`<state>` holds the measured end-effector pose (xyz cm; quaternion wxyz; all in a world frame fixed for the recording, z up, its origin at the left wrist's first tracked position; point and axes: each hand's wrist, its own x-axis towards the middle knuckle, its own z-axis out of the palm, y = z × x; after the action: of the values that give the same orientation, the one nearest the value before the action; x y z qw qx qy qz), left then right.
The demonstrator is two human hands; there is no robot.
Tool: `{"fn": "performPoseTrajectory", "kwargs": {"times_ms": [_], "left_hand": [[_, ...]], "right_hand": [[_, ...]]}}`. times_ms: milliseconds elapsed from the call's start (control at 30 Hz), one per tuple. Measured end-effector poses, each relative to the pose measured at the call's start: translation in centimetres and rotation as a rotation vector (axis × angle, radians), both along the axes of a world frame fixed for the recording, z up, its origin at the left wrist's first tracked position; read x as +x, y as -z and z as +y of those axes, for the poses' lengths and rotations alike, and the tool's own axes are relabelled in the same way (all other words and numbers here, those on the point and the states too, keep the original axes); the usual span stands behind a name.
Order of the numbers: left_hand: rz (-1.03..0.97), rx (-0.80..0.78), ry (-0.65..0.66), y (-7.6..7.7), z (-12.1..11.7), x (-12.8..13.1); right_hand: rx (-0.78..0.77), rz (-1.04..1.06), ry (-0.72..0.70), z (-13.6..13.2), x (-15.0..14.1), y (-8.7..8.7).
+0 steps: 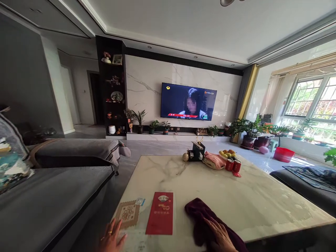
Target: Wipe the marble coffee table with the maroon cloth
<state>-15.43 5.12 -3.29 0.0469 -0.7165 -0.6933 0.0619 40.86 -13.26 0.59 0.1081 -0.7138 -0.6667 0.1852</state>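
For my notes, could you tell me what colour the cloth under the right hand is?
The cloth is dark maroon; the head view shows it.

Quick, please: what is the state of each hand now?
Left hand: open, flat on the table, holds nothing.
Right hand: open, pressing on the dark cloth.

A dark maroon cloth [207, 224] is being pressed flat by the right hand [220, 238] on the white marble table [236, 199]. At its nine o'clock, a red rectangular envelope [160, 213] is lying beside the left hand [111, 239], whose fingers are being spread flat.
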Motion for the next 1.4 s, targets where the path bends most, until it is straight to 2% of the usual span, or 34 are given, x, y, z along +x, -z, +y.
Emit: {"fn": "performPoseTrajectory", "kwargs": {"times_ms": [133,267,500,767,933,1033,1267,1400], "left_hand": [[-0.043,0.016,-0.060,0.3,-0.1,0.3],[-0.139,0.049,-0.084,0.5,0.1,1.0],[-0.175,0.134,-0.066,2.2,0.2,0.8],[-0.086,0.052,-0.039,-0.3,-0.6,1.1],[-0.178,0.060,-0.061,0.4,-0.3,1.0],[-0.232,0.069,-0.059,0.7,-0.1,1.0],[-0.193,0.098,-0.061,-0.1,-0.4,1.3],[-0.218,0.113,-0.060,0.3,-0.2,1.4]], "right_hand": [[-0.021,-0.001,-0.030,0.3,-1.6,-0.3],[-0.060,-0.079,0.002,1.2,-2.6,-0.1],[-0.035,-0.142,0.061,4.8,-3.0,-0.3],[-0.014,-0.187,0.120,11.0,-2.9,-1.0],[-0.023,-0.211,0.209,13.4,-3.9,-1.9],[-0.008,-0.203,0.217,13.1,-5.1,-2.0],[0.037,-0.119,0.036,9.5,-10.8,-1.2],[0.017,-0.044,-0.053,7.6,-13.6,-0.9]]}}
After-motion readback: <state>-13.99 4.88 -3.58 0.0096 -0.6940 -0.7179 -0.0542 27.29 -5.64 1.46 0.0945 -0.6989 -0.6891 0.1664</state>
